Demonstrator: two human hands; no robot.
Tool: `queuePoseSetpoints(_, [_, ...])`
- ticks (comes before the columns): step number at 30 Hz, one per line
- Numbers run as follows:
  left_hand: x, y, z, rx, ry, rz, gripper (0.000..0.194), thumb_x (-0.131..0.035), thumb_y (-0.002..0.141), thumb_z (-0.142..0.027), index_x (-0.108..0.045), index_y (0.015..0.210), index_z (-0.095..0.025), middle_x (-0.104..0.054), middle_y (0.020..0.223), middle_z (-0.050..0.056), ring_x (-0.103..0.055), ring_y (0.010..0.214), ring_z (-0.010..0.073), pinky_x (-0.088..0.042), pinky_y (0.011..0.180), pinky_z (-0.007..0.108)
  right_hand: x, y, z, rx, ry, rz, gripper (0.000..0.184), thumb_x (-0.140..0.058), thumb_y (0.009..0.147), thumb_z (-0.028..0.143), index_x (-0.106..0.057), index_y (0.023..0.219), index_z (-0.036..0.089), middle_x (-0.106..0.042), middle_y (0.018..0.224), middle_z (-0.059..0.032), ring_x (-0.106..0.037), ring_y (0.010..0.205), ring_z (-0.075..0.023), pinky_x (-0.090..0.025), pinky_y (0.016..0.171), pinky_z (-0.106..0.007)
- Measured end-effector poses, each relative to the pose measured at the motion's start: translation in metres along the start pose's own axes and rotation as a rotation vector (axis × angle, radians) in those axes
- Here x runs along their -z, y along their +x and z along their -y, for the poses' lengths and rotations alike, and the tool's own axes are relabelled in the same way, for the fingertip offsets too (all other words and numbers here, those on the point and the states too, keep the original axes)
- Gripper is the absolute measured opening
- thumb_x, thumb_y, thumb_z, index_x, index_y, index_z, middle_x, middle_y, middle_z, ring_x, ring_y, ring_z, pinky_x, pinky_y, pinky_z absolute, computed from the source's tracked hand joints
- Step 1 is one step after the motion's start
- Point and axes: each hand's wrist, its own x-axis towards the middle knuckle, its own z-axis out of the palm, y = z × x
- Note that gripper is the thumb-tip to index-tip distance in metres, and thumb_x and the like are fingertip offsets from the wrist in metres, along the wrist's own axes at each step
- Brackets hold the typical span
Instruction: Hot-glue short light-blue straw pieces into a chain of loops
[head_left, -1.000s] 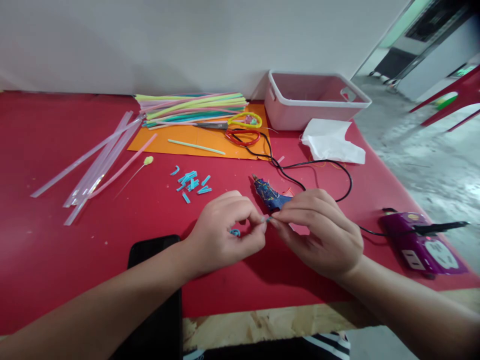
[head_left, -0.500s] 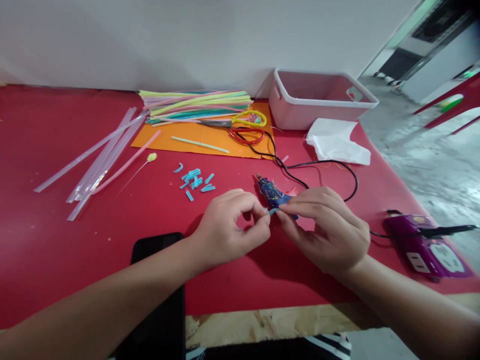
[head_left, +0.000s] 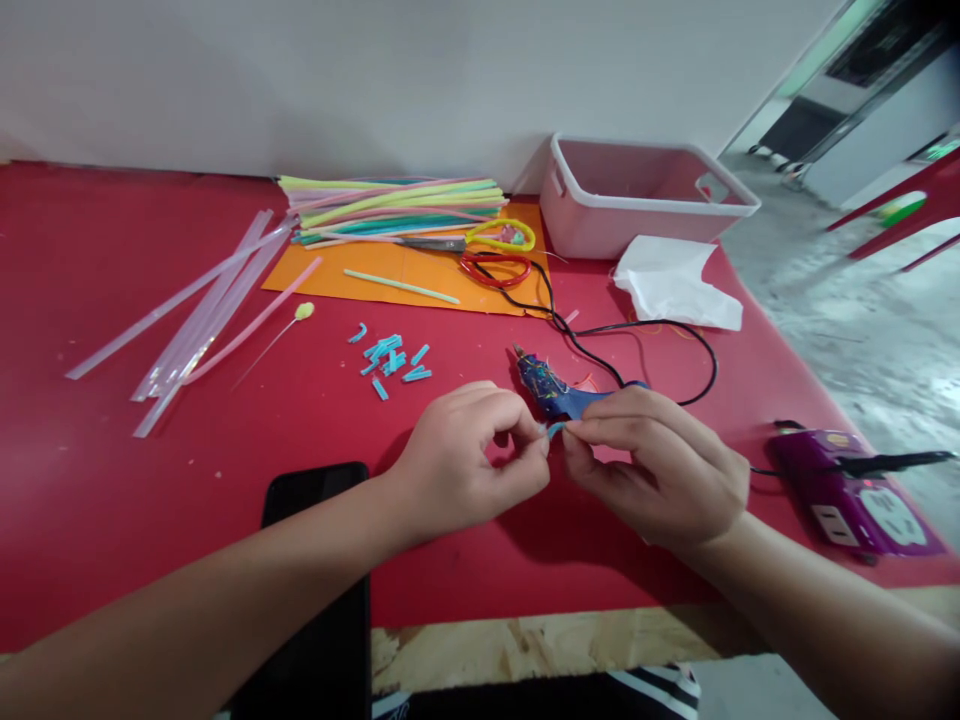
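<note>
My left hand and right hand pinch a blue strip between them, glue gun just beyond.

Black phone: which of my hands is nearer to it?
Left. Your left hand is just beyond and right of the black phone, its forearm crossing over it; your right hand is farther right.

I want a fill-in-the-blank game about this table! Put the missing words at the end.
The left hand and the right hand hold a small ____ piece.
The scissors have one red loop and one ____ loop.
The power box is ____.

Missing words: blue; yellow; purple.
</note>
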Motion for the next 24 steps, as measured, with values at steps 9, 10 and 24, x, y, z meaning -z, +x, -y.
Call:
queuePoseSetpoints(9, [0.001,-0.0011,0.0,-0.007,-0.02,-0.013,0.015,-0.063,0.083,-0.014,-0.057,0.07,-0.019,-0.064,0.066,-0.001,-0.056,0.063,0.0122,-0.045,0.061,0.025,-0.0036,-0.0004,0.0006,-0.051,0.089,-0.024,0.024,-0.073,0.077,0.008,-0.068,0.095,0.022,-0.073,0.075,-0.003,-0.069,0.066,-0.0171,-0.059,0.06,-0.031])
queuePoseSetpoints(10, [0.0009,-0.001,-0.0003,-0.009,-0.021,-0.007,0.015,-0.063,0.083,-0.013,-0.056,0.07,-0.019,-0.065,0.066,-0.001,-0.056,0.062,0.0121,-0.045,0.061,0.025,-0.0033,-0.0012,0.0005,-0.041,0.084,-0.029,0.025,-0.073,0.076,0.007,-0.068,0.096,0.023,-0.073,0.075,-0.0027,-0.069,0.066,-0.0172,-0.059,0.06,-0.031])
queuePoseSetpoints(24, [0.0002,-0.0022,0.0065,-0.252,0.271,0.066,0.016,-0.056,0.091,-0.018,-0.062,0.076,-0.018,-0.07,0.071,0.004,-0.053,0.066,0.0166,-0.045,0.063,0.031,-0.002,0.0021,0.0022,-0.093,0.221,0.062,0.012,-0.066,0.085,0.01,-0.067,0.091,0.02,-0.071,0.075,-0.0028,-0.066,0.07,-0.0168,-0.054,0.067,-0.034])
